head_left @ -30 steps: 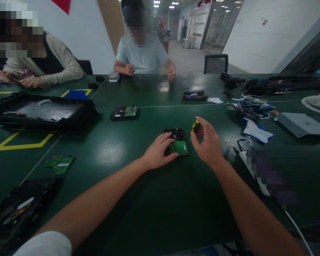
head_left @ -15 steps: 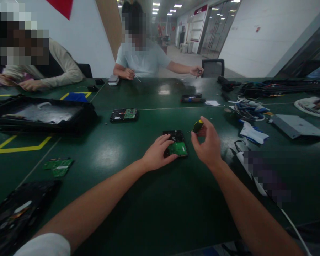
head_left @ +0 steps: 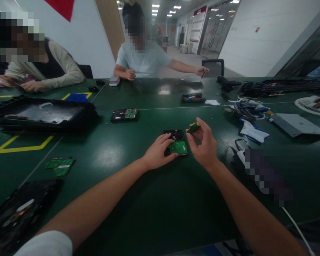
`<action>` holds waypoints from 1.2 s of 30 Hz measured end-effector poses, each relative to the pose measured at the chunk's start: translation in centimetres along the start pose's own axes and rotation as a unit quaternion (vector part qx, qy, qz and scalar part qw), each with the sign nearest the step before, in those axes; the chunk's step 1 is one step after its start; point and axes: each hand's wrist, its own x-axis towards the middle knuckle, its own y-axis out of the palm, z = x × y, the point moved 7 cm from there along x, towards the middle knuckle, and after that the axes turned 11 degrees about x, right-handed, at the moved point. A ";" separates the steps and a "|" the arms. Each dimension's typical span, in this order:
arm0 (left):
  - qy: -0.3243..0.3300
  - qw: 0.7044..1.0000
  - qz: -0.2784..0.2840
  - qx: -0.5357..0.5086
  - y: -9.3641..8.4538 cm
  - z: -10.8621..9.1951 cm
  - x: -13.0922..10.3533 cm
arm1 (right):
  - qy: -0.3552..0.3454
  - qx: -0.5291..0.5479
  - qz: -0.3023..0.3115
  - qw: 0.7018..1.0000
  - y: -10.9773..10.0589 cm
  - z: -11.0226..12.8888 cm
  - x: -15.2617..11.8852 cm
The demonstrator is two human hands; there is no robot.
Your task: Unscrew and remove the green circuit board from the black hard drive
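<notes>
A black hard drive with a green circuit board [head_left: 179, 148] lies on the dark green table [head_left: 149, 199], in front of me. My left hand [head_left: 160, 152] rests over its left side, the fingers and thumb gripping the drive. Just right of the drive, my right hand [head_left: 203, 144] is closed on a screwdriver with a green and yellow handle [head_left: 194, 127]. The handle is tilted, and its shaft is too small to make out.
Another hard drive [head_left: 124, 115] lies farther back. At left are black trays [head_left: 42, 113], a loose green board [head_left: 60, 165] and a large black drive [head_left: 24, 209]. Gloves [head_left: 254, 131], a metal case [head_left: 298, 125] and cables sit right. Two people sit across the table.
My right hand has moved slightly left, nearer the drive, and the screwdriver handle has tilted flatter. The hand of the person opposite has shifted right.
</notes>
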 end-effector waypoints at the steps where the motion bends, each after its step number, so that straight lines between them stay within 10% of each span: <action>1: 0.000 1.000 0.000 0.001 0.0 0.0 0.0 | 0.001 0.005 0.003 1.000 0.1 0.0 0.0; 36: 0.000 1.000 -0.005 -0.020 0.0 0.3 0.1 | -0.038 0.023 -0.002 0.999 0.8 -0.5 -0.3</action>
